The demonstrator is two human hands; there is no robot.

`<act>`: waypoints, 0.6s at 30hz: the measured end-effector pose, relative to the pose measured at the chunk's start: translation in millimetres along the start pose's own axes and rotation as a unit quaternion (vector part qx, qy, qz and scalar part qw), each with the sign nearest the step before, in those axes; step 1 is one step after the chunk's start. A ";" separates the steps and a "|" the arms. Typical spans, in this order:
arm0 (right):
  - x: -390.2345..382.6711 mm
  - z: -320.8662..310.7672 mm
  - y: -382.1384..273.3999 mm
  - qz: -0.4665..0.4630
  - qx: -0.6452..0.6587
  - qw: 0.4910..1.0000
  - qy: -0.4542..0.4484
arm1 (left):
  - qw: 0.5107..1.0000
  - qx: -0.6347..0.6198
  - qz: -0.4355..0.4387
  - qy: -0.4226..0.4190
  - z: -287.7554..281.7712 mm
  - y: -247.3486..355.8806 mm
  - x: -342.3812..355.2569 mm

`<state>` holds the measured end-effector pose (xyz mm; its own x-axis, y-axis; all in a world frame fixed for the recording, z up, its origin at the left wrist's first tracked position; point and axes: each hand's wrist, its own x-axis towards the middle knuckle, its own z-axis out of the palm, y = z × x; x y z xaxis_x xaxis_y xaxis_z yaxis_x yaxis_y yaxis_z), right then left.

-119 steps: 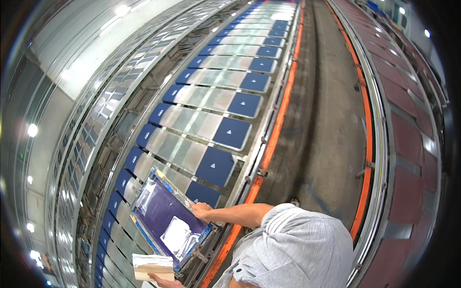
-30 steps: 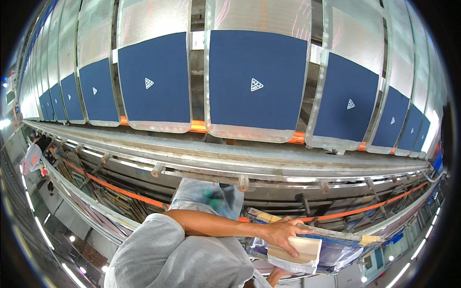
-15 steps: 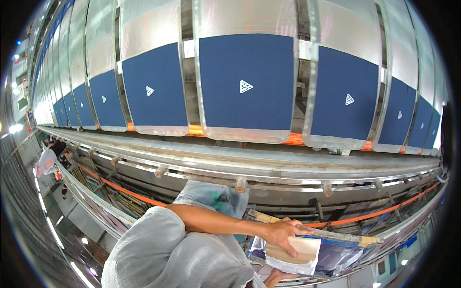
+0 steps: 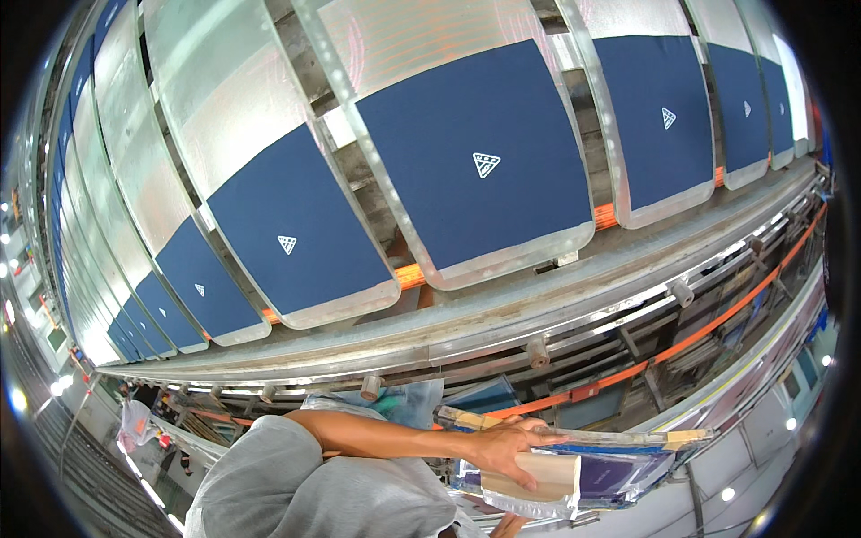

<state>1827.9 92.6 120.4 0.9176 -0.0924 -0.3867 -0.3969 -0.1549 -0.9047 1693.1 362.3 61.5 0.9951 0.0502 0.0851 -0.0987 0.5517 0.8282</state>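
Observation:
My left hand point(image 4: 502, 453), at the end of the bare forearm crossing the lower middle, grips the top rail of a purple mesh screen frame point(image 4: 628, 475), its thumb over a pale wooden squeegee point(image 4: 543, 475) with a whitish lower edge. Below the squeegee, part of my right hand point(image 4: 509, 524) shows; its fingers are hidden behind the squeegee and frame. Above, navy fabric panels point(image 4: 466, 215), each printed with a small white triangle, lie on a long row of metal platens point(image 4: 233, 99).
A steel rail point(image 4: 484, 320) with round stubs runs along the platens. Beneath it are an orange bar point(image 4: 700, 341), stored frames and a bluish plastic-like sheet point(image 4: 417, 394). At the far lower left, a person point(image 4: 134, 421) in light clothing is partly visible among the equipment.
The view has swung from along the line to across the platens, then tilted. The frame and squeegee, held apart four seconds ago, are now together at the lower right, under my left hand.

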 end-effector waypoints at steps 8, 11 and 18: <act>2.3 18.2 9.7 0.023 -0.001 1.000 0.010 | 0.999 -0.006 0.024 0.046 -9.9 6.4 2.1; 3.3 20.3 9.4 0.027 -0.003 1.000 0.010 | 0.999 -0.027 0.003 0.043 -15.4 15.7 1.7; 4.0 20.5 11.6 0.033 -0.004 0.999 0.015 | 0.998 -0.034 0.018 0.049 -17.8 12.6 2.0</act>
<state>1827.5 110.7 104.8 0.8885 -0.1313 -0.4397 -0.4564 -0.1547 -0.8762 1693.9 384.2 62.2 0.9870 0.1501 0.0575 -0.1375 0.6030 0.7858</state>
